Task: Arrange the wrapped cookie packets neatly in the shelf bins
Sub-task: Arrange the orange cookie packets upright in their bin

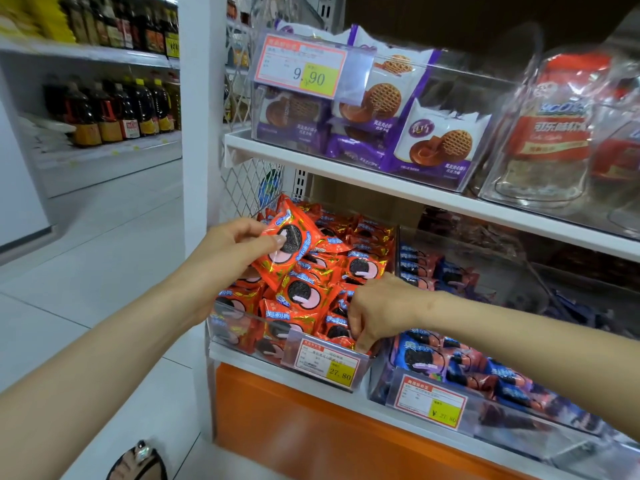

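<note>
Bottles: dark bottles (pixel 114 112) stand in rows on a far shelf, at 10 o'clock in the view.
Left hand: the left hand (pixel 235 244) is closed on one red packet, thumb on its front and the other fingers behind it.
Held packet: the red cookie packet (pixel 291 242) is tilted and raised above the pile, at 12 o'clock from the heap's middle.
Red bin: the clear bin (pixel 242 327) on the lower shelf is heaped with loose red packets (pixel 311 292) lying at mixed angles.
Right hand: the right hand (pixel 377 310) reaches into that bin's 4 o'clock corner with its fingers curled down among the packets. I cannot tell whether they grip one.
Price label: a yellow tag (pixel 327 363) is fixed to the bin's front, just below the right hand.
Blue bin: blue packets (pixel 485 375) fill the neighbouring bin at 4 o'clock.
Upper bin: purple packets (pixel 381 109) sit on the shelf above, at 1 o'clock.
</note>
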`<action>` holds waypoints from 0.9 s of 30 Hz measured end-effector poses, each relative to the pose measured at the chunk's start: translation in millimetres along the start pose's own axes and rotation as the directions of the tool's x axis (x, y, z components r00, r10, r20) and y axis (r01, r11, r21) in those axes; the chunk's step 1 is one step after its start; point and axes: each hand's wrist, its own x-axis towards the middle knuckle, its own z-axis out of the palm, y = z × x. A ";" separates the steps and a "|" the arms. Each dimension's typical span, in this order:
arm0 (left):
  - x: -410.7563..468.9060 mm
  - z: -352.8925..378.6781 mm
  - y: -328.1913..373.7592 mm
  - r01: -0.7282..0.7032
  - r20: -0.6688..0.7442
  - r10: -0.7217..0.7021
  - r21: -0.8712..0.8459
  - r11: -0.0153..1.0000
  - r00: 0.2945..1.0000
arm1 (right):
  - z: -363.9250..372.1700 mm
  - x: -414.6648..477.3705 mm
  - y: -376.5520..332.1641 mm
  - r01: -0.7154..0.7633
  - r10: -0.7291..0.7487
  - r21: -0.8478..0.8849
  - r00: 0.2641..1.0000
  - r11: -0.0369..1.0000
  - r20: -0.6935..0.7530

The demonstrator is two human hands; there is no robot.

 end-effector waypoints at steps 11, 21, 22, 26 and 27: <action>1.3 1.1 -0.3 -0.009 -0.001 0.009 0.011 1.000 1.000 | -5.0 4.6 -2.9 0.038 -0.034 -0.019 0.978 0.999 0.206; 4.4 43.6 -5.4 -0.362 0.314 0.258 0.342 0.867 0.914 | -12.6 -56.0 25.7 0.221 0.037 0.941 0.971 0.258 -0.238; 6.9 52.1 -3.9 -0.407 0.338 0.292 0.351 0.843 0.895 | -8.3 -59.7 22.1 0.219 0.113 0.937 0.960 0.272 -0.257; 29.4 65.7 -5.3 -0.537 0.453 0.323 0.500 0.679 0.831 | 5.0 -78.5 40.0 0.273 0.475 0.936 0.807 0.224 -0.349; 36.2 67.6 -8.2 -0.597 0.523 0.312 0.571 0.563 0.793 | 9.2 -83.6 49.2 0.287 0.539 0.940 0.770 0.185 -0.342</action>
